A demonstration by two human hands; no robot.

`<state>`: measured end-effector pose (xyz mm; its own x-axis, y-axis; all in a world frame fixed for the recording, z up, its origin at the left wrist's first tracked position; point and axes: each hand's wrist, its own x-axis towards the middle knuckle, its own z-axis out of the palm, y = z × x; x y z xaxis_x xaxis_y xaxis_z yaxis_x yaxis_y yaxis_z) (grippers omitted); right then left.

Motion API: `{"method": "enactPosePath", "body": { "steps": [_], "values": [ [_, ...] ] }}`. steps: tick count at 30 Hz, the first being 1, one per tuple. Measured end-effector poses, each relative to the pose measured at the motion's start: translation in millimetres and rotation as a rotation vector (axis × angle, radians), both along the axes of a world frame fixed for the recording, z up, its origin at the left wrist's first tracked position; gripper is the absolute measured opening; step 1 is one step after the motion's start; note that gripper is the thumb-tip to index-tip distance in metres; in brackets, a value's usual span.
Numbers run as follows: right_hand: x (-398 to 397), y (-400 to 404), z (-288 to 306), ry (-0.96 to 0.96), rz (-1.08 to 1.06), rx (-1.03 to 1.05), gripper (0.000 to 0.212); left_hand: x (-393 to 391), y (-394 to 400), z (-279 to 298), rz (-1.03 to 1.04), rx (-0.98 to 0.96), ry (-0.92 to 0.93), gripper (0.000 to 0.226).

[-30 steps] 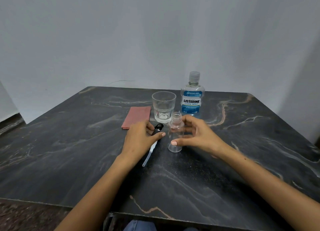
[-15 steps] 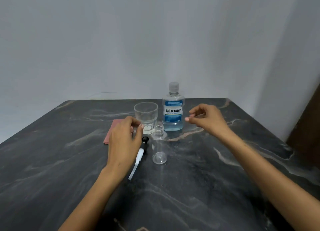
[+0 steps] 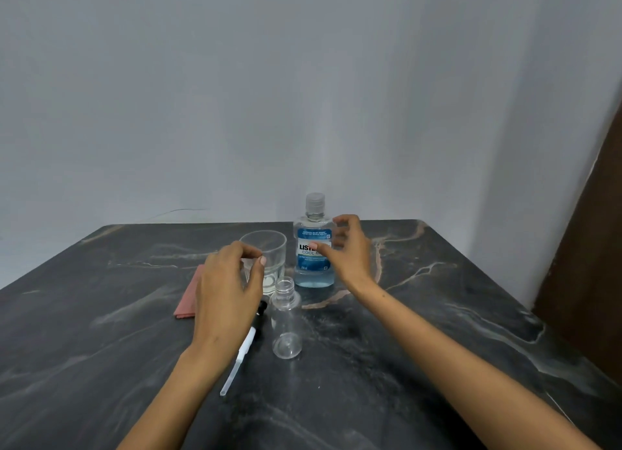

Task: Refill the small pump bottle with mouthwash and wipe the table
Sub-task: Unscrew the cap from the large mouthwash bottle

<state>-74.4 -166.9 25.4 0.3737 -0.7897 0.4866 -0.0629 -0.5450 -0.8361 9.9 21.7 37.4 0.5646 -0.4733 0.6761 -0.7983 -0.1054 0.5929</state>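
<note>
A pink cloth (image 3: 187,298) lies flat on the dark desk (image 3: 101,348), left of the middle and toward the back edge, partly hidden by the left hand (image 3: 229,291). That hand hovers with loosely bent fingers and holds nothing; a second ago it lay by the pump top (image 3: 247,343), and now it has lifted off. The pump top lies on its side on the desk, its thin tube pointing at the front edge. Behind the hand stands a clear glass (image 3: 266,259). Just right of the pump top stands the small pump bottle (image 3: 286,321), upright, open at the top and empty. The right hand (image 3: 343,251) has let go of it and gone back toward the mouthwash bottle (image 3: 313,247), which stands near the back edge with its cap on. The fingers are curved right beside it, but I do not think they grip it yet. I think opening the mouthwash comes next, then pouring.
</note>
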Motion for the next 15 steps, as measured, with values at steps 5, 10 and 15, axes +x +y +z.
{"method": "enactPosePath", "body": {
  "steps": [5, 10, 15],
  "values": [
    [-27, 9, -1, 0.047, 0.09, -0.137, 0.055, 2, -1, 9, -0.001, -0.026, -0.014, 0.016],
    [-73, 22, 4, 0.072, 0.253, -0.116, 0.052, -5, 0, 32, -0.158, -0.114, 0.136, 0.042],
    [-96, 32, 7, 0.039, 0.438, 0.01, 0.051, -19, -11, 57, -0.417, -0.035, 0.172, 0.027]
  ]
}}
